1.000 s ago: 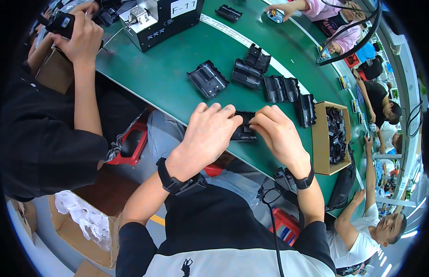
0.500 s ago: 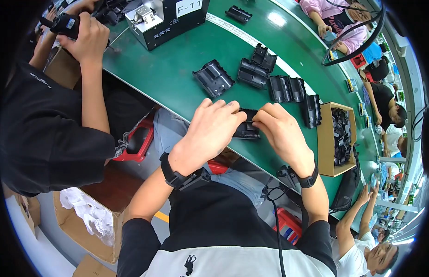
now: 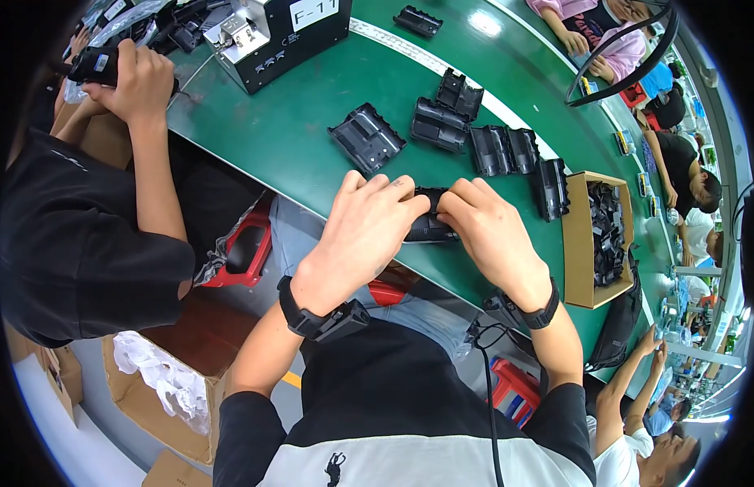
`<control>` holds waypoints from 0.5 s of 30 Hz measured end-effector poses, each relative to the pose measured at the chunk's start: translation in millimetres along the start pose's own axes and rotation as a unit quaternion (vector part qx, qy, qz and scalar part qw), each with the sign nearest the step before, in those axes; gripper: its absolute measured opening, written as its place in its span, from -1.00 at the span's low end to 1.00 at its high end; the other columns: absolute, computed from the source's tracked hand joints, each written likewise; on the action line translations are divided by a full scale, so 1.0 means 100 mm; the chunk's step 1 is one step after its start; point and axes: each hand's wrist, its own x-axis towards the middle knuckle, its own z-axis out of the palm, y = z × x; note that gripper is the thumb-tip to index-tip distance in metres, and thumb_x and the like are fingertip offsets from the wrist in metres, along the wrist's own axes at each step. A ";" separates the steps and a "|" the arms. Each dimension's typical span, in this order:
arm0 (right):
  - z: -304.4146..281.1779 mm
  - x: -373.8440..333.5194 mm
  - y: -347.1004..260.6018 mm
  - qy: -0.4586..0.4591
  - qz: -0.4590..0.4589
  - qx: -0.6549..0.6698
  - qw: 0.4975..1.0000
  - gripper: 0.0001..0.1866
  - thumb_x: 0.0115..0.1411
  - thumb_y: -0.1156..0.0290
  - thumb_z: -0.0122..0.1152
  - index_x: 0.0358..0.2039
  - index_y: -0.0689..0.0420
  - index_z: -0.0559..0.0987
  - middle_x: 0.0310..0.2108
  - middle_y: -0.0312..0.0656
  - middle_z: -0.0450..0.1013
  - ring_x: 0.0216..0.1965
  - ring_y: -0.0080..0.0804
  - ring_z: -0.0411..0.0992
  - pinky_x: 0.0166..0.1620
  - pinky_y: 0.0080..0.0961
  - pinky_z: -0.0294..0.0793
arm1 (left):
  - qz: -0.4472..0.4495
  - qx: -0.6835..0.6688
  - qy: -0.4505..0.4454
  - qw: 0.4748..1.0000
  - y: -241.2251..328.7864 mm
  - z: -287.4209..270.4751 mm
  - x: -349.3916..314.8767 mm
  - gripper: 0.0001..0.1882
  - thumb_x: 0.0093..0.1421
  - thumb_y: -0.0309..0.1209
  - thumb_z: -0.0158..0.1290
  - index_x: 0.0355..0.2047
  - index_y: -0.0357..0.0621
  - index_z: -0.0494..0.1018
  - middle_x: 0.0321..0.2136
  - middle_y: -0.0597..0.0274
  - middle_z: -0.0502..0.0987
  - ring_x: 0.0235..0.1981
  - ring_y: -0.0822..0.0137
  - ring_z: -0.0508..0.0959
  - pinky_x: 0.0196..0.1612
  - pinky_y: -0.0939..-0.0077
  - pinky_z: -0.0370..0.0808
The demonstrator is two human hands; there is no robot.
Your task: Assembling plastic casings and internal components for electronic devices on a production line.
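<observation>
Both my hands meet over a black plastic housing (image 3: 430, 230) near the front edge of the green table (image 3: 292, 150). My left hand (image 3: 362, 223) grips its left side with curled fingers. From the right, my right hand (image 3: 489, 227) pinches its upper part, fingertips close to the left ones. My fingers hide most of the housing, so any small part between them does not show. Beyond my hands lie more black housings: a wide one (image 3: 367, 138) at the left, a cluster (image 3: 440, 124) in the middle, and one (image 3: 551, 188) at the right.
An open cardboard box (image 3: 581, 243) of small black parts stands at the right, beside a black pouch (image 3: 619, 325). A black metal machine (image 3: 284, 40) stands at the far left. A co-worker's arm (image 3: 154, 162) is close on my left. A black cable (image 3: 488, 406) hangs down my front.
The view has shifted slightly. My hands stay together on the housing with almost the same grip. The co-worker on the left still holds a black device.
</observation>
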 end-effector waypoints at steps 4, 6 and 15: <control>-0.01 0.01 0.00 -0.002 -0.011 -0.019 1.000 -0.86 0.19 0.52 0.34 -0.34 0.17 0.51 -0.36 -0.16 0.36 -0.27 -0.12 0.42 -0.20 -0.21 0.51 | 0.002 0.001 0.008 1.000 0.00 0.00 0.01 -0.92 0.18 -0.49 0.14 -0.31 -0.02 0.56 -0.33 0.27 0.48 -0.23 0.23 0.55 -0.11 0.24 0.33; -0.01 0.01 0.00 -0.005 -0.010 -0.021 1.000 -0.85 0.18 0.51 0.35 -0.34 0.17 0.50 -0.36 -0.16 0.35 -0.27 -0.13 0.42 -0.21 -0.22 0.51 | 0.006 -0.002 0.006 1.000 -0.02 0.00 0.02 -0.91 0.18 -0.51 0.14 -0.31 -0.02 0.56 -0.33 0.27 0.48 -0.24 0.23 0.55 -0.12 0.25 0.33; -0.06 0.07 -0.01 -0.046 -0.038 -0.042 0.997 -0.80 0.13 0.52 0.35 -0.37 0.18 0.45 -0.37 -0.14 0.33 -0.27 -0.12 0.45 -0.22 -0.23 0.52 | -0.004 -0.179 0.027 0.983 -0.14 0.10 0.01 -0.89 0.21 -0.57 0.18 -0.24 -0.21 0.55 -0.30 0.10 0.47 -0.23 -0.01 0.53 -0.15 0.18 0.44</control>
